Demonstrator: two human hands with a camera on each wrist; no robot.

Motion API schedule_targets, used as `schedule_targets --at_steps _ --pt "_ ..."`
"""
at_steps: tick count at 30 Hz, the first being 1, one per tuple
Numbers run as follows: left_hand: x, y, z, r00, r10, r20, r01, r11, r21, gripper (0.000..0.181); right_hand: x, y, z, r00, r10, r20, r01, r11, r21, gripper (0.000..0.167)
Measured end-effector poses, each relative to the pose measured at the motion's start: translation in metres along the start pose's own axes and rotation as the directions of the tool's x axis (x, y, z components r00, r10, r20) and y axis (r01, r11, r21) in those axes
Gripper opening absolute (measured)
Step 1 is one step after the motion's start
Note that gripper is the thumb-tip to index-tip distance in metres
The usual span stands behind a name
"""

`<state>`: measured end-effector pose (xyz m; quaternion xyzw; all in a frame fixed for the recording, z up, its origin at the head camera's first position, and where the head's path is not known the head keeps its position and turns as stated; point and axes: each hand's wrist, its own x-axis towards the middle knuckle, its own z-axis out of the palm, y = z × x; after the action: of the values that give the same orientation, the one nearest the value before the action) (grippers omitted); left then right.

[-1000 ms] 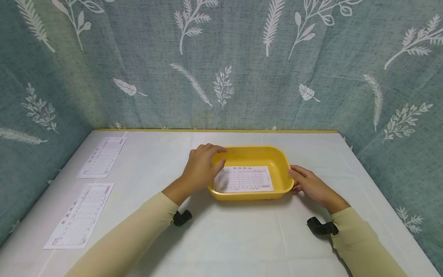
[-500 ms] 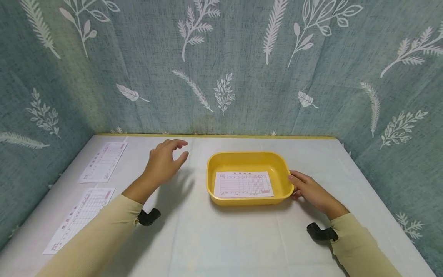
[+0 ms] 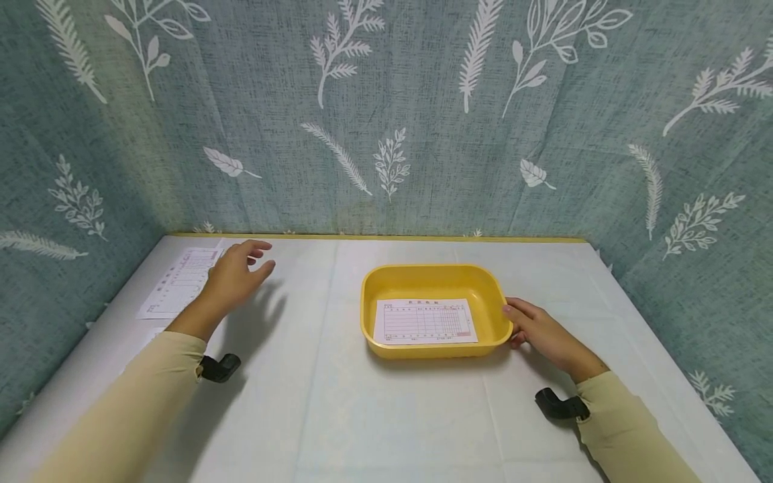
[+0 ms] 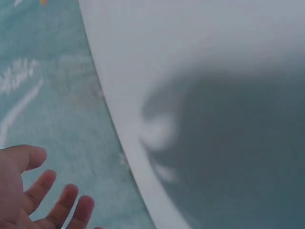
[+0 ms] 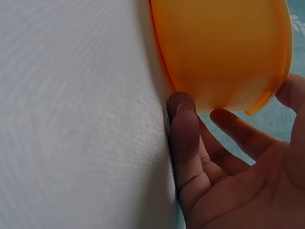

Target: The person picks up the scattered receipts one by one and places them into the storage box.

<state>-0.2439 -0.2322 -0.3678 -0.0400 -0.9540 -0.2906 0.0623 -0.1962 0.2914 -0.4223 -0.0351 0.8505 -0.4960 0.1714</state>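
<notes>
A yellow plastic tray stands on the white-covered table, with a printed paper form lying flat inside it. My right hand holds the tray's right end, thumb at the rim and fingers against the outer wall, as the right wrist view shows on the tray's side. My left hand hovers above the table at the left, fingers spread and loosely bent, holding nothing. Just beyond it lies another printed form, partly covered by the hand and wrist. Only a sliver of a nearer form shows beside my left sleeve.
The white tabletop ends at a yellow strip along the back. Green leaf-patterned cloth hangs behind and on both sides. A black wrist mount juts from the left cuff, another mount from the right.
My left hand has moved left from above the tray to beside the far-left form, its forearm now covering most of the nearer one. The right hand stays at the tray. The view tilted up slightly.
</notes>
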Motion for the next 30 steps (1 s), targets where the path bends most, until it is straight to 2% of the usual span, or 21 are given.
schedule_targets --at_steps 7,11,15,20,23,25,30 --pt "0.001 -0.039 -0.016 0.998 -0.055 0.022 0.054 0.998 0.027 0.049 0.0 -0.001 0.001 1.0 0.006 0.001 -0.006 1.0 -0.005 0.067" --pt "0.0 -0.058 -0.023 0.995 -0.1 0.01 0.1 0.994 0.035 0.052 0.0 -0.001 0.0 1.0 0.005 0.0 -0.005 1.0 -0.01 0.067" --pt "-0.002 -0.074 -0.029 0.987 -0.161 -0.012 0.161 0.984 0.075 0.053 -0.001 -0.002 0.0 1.0 0.008 -0.006 -0.008 1.0 -0.014 0.067" --pt "-0.006 -0.093 -0.037 0.976 -0.22 0.001 0.218 0.968 0.125 0.055 0.0 -0.003 0.001 1.0 0.006 -0.003 -0.006 1.0 -0.02 0.068" --pt "-0.01 -0.103 -0.042 0.962 -0.273 0.024 0.266 0.952 0.151 0.059 0.0 -0.003 0.002 1.0 -0.004 0.004 0.004 1.0 -0.006 0.067" --pt "-0.012 -0.109 -0.046 0.947 -0.319 0.034 0.309 0.937 0.162 0.061 -0.001 -0.003 0.002 1.0 -0.011 0.009 0.011 1.0 0.007 0.066" --pt "-0.014 -0.117 -0.053 0.891 -0.45 0.061 0.432 0.882 0.19 0.067 -0.001 -0.003 0.001 1.0 -0.02 0.011 0.02 1.0 0.019 0.066"
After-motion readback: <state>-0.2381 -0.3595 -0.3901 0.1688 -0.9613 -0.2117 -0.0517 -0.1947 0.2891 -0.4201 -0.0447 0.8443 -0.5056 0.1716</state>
